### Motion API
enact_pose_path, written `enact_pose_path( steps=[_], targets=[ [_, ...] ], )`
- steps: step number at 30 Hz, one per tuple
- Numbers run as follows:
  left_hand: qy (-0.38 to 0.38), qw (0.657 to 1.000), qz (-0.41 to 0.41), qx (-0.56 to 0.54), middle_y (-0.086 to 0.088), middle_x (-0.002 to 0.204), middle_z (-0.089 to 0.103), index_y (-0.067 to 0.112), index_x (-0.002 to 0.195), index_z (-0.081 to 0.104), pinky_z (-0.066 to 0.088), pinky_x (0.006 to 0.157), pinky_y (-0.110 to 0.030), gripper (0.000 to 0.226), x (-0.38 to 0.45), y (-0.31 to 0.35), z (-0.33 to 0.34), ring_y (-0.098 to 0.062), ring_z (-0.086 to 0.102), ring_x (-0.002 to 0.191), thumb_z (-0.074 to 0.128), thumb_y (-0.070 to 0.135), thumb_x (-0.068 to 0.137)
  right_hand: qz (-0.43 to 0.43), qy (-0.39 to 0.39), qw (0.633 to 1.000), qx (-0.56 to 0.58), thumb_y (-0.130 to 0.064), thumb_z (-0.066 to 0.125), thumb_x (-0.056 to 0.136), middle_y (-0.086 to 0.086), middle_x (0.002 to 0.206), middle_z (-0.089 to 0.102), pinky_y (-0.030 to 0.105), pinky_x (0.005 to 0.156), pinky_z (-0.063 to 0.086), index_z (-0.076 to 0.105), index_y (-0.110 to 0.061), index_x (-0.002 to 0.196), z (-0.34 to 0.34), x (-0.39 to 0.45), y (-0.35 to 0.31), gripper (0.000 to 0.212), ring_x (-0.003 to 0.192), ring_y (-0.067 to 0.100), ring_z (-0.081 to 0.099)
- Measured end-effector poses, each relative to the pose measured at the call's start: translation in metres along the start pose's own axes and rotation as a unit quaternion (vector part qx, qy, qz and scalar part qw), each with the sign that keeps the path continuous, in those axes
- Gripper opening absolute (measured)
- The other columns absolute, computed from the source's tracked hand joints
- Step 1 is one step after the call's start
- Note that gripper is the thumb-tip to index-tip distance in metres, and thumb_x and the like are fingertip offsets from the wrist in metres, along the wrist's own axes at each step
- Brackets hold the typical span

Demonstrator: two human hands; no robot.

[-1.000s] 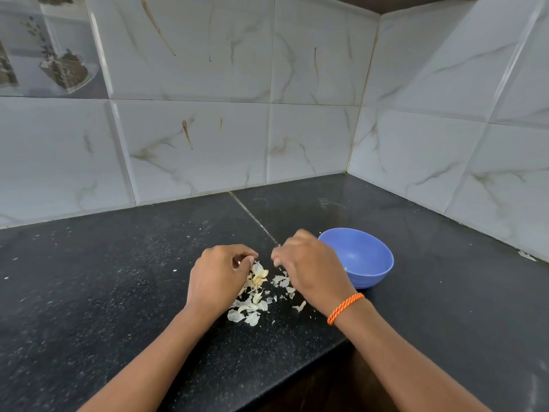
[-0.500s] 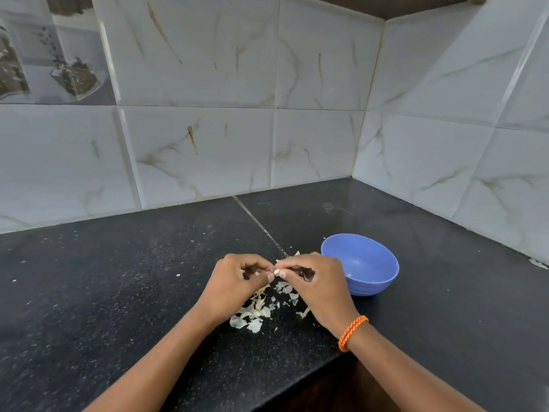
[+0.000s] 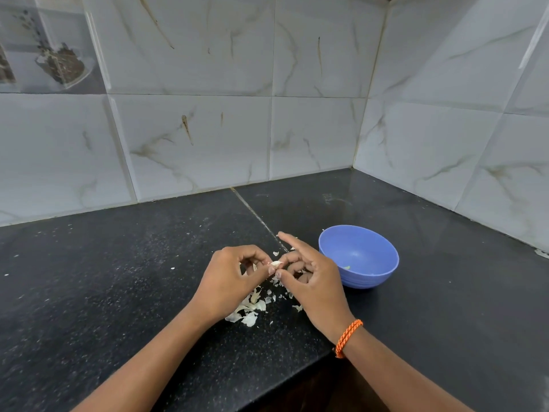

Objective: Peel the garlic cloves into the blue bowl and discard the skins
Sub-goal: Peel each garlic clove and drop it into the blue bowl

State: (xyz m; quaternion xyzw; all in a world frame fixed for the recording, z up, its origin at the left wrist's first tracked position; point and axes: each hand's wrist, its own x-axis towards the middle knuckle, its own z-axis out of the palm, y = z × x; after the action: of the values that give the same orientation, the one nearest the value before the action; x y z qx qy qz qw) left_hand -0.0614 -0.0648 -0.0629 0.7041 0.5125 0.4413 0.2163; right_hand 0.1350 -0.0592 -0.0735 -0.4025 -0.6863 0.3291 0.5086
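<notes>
Garlic, one small pale clove (image 3: pixel 276 264), sits pinched between the fingertips of the left hand (image 3: pixel 230 281) and the right hand (image 3: pixel 312 282), held above the loose papery white skins (image 3: pixel 248 312) on the black speckled stone counter (image 3: pixel 118 278); best to nick the skin with a thumbnail, strip it downward onto that heap, then drop the bare clove into the round blue plastic bowl (image 3: pixel 383 248) just beside the right hand.

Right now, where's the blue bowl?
In the head view the blue bowl stands on the black counter, right of centre, just beyond and beside the right hand, with the skins pile to its left.
</notes>
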Motion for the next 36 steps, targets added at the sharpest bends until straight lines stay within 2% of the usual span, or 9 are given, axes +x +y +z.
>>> enact_pose_path(
  steps=[4,7,10,13,19,23,29,32,36],
  targets=[
    [-0.008,0.999,0.006,0.045,0.012,0.079,0.073,0.035,0.084,0.074,0.058,0.073,-0.047,0.011,-0.0016,-0.0022,0.0025,-0.016,0.065,0.072,0.081,0.036,0.092,-0.056,0.011,0.996,-0.069,-0.006,0.073,0.096,-0.012,0.103,0.07,0.019,0.069,0.052,0.077,-0.031,0.121,-0.0009,-0.0024,0.001,0.036,0.092,0.019,0.068],
    [-0.009,0.998,0.008,0.055,0.011,0.077,0.071,0.037,0.085,0.072,0.058,0.072,-0.049,0.015,-0.0015,-0.0019,0.0029,-0.017,0.064,0.07,0.073,0.052,0.088,-0.105,0.013,0.988,-0.108,-0.008,0.072,0.098,-0.015,0.108,0.07,0.016,0.079,0.052,0.078,-0.024,0.112,-0.0006,-0.0023,0.0004,0.022,0.104,0.015,0.068],
    [-0.01,0.999,0.008,0.049,0.011,0.078,0.071,0.037,0.087,0.072,0.058,0.073,-0.05,0.02,-0.0015,-0.0004,0.0026,-0.017,0.065,0.071,0.068,0.056,0.086,-0.09,0.021,0.989,-0.118,-0.009,0.072,0.099,-0.016,0.105,0.072,0.015,0.077,0.052,0.078,-0.024,0.115,0.0006,-0.0017,0.0037,0.023,0.101,0.013,0.069],
    [-0.005,0.999,0.013,0.03,0.011,0.081,0.071,0.035,0.087,0.072,0.058,0.073,-0.047,0.009,-0.0022,-0.0004,0.0036,-0.014,0.064,0.072,0.075,0.042,0.092,-0.05,0.032,0.994,-0.094,-0.012,0.073,0.098,-0.015,0.101,0.073,0.015,0.07,0.051,0.076,-0.029,0.12,0.0013,-0.0019,0.0052,0.028,0.094,0.015,0.069],
    [-0.003,0.999,-0.007,-0.044,0.01,0.078,0.07,0.027,0.087,0.075,0.047,0.067,-0.021,0.011,-0.0007,0.0024,0.003,-0.003,0.056,0.068,0.079,0.022,0.096,-0.013,0.029,0.999,-0.018,-0.012,0.072,0.099,-0.011,0.096,0.074,0.017,0.067,0.052,0.074,-0.032,0.123,0.0026,-0.0035,0.0005,0.031,0.084,0.013,0.069],
    [-0.015,0.997,-0.019,-0.07,0.008,0.077,0.07,0.024,0.087,0.076,0.048,0.068,-0.024,0.01,-0.0011,0.0031,0.0018,-0.003,0.056,0.067,0.079,0.021,0.096,-0.007,0.024,1.0,-0.006,-0.015,0.073,0.099,-0.012,0.097,0.075,0.023,0.071,0.058,0.074,-0.032,0.123,0.0025,-0.0042,-0.0002,0.029,0.089,0.015,0.071],
    [-0.026,0.997,-0.023,-0.064,0.013,0.071,0.066,0.026,0.083,0.076,0.044,0.067,-0.022,0.014,-0.0014,0.0032,0.0023,-0.001,0.053,0.065,0.08,0.021,0.096,-0.016,0.018,1.0,-0.009,-0.011,0.074,0.098,-0.011,0.099,0.074,0.025,0.067,0.058,0.074,-0.032,0.122,0.0018,-0.004,-0.0018,0.032,0.091,0.016,0.071],
    [-0.017,0.998,-0.019,-0.053,0.013,0.069,0.065,0.026,0.082,0.075,0.044,0.064,-0.018,0.015,-0.0011,0.0034,0.0016,-0.001,0.054,0.064,0.081,0.022,0.095,-0.023,0.016,1.0,-0.009,-0.011,0.075,0.097,-0.011,0.1,0.075,0.035,0.073,0.063,0.074,-0.031,0.123,0.0023,-0.0042,-0.001,0.033,0.095,0.018,0.072],
    [-0.011,0.999,-0.011,-0.039,0.009,0.071,0.068,0.027,0.081,0.076,0.047,0.064,-0.018,0.014,-0.0017,0.0044,0.0007,-0.002,0.057,0.064,0.082,0.024,0.093,-0.026,0.014,1.0,0.011,-0.011,0.076,0.097,-0.009,0.102,0.076,0.031,0.086,0.063,0.073,-0.029,0.127,0.0023,-0.0045,-0.0015,0.035,0.101,0.017,0.074]
  ],
)
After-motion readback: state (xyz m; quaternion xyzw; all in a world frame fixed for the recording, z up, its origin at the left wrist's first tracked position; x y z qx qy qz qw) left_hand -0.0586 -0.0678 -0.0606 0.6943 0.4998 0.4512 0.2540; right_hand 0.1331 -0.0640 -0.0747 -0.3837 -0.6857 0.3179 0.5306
